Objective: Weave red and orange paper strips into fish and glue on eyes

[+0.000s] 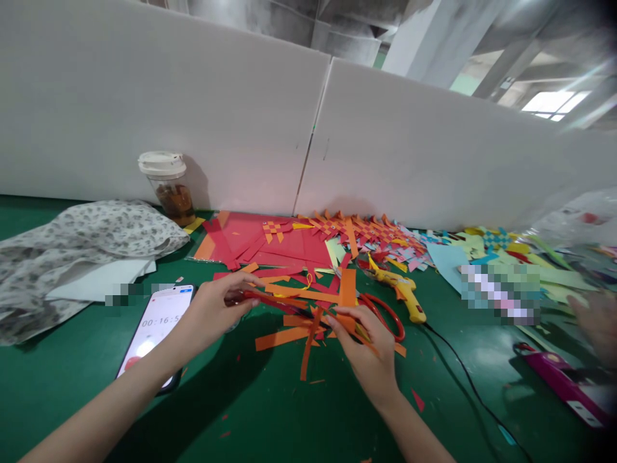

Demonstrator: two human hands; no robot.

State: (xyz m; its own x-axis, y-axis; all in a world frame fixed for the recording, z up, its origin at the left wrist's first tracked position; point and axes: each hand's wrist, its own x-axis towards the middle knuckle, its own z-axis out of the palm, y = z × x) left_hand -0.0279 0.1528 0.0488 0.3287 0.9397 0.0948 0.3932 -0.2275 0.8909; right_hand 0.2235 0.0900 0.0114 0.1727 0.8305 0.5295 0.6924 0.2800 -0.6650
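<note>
Between my two hands, above the green table, a bundle of red and orange paper strips (282, 301) stretches sideways, partly crossed over one another. My left hand (219, 301) pinches the red end on the left. On the other side my right hand (367, 337) has its thumb and fingers closed on the orange strips near the crossing. One orange strip (305, 359) hangs down from there. Loose orange strips (277, 339) lie on the table beneath. Scissors with red handles (393, 318) rest just beyond my right hand, their blades mostly hidden.
A yellow glue gun (409, 299) with a black cord lies right of the scissors. Behind are red paper sheets (308, 247) and woven paper fish (332, 228). Left stand a phone (159, 321), patterned cloth (106, 225) and lidded cup (171, 193). Another person's hand (598, 321) is far right.
</note>
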